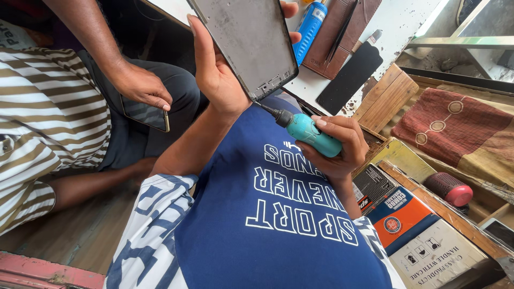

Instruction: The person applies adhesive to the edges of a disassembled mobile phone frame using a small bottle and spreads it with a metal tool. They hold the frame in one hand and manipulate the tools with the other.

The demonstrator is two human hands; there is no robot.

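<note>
While a white worktop (399, 21) spans twelve o'clock, an orange-and-white carton (428, 241) is seen at four; the tablet (249, 43) is clasped by the left hand (217, 69), the teal screwdriver (308, 132) by the right hand (337, 147).

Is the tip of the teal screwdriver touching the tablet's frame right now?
Touching. The head view shows the teal plastic-handled screwdriver with its dark tip meeting the bottom corner of the grey flat tablet panel, no gap visible.

Blue shirt (278, 235) with white lettering, blue-and-white patterned sleeves (147, 230), bare forearms.
</note>
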